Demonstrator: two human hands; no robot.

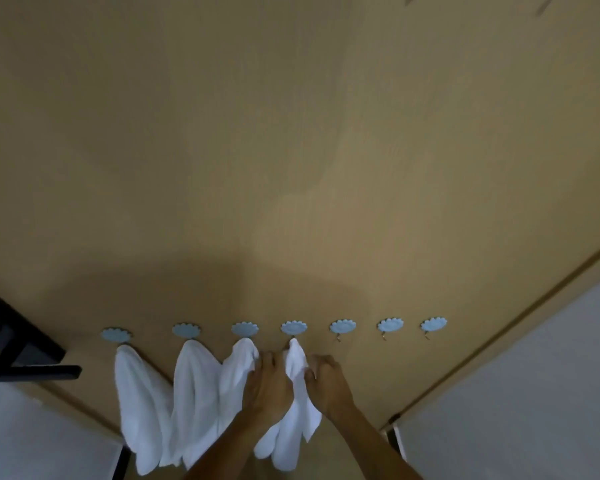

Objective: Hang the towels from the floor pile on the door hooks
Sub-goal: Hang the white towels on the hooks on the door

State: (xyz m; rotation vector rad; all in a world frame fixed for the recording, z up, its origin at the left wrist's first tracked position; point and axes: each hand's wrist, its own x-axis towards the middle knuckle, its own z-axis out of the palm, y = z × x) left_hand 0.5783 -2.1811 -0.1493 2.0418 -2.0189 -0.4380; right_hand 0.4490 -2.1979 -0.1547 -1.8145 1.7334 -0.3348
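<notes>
2 hands, the left hand (269, 379) and right hand (326, 377), pinch the soft, limp fourth towel (297, 410) between curled fingers just below its hook (293, 328), where bunched cloth gives the firmest hold.

We see seven hooks (342, 326) in a row across the door (291, 150). Towels hang from the four leftmost; on the fourth towel (297, 393) the left hand (269, 386) and right hand (326, 379) sit either side. The door handle (32, 371) lies far left.
</notes>
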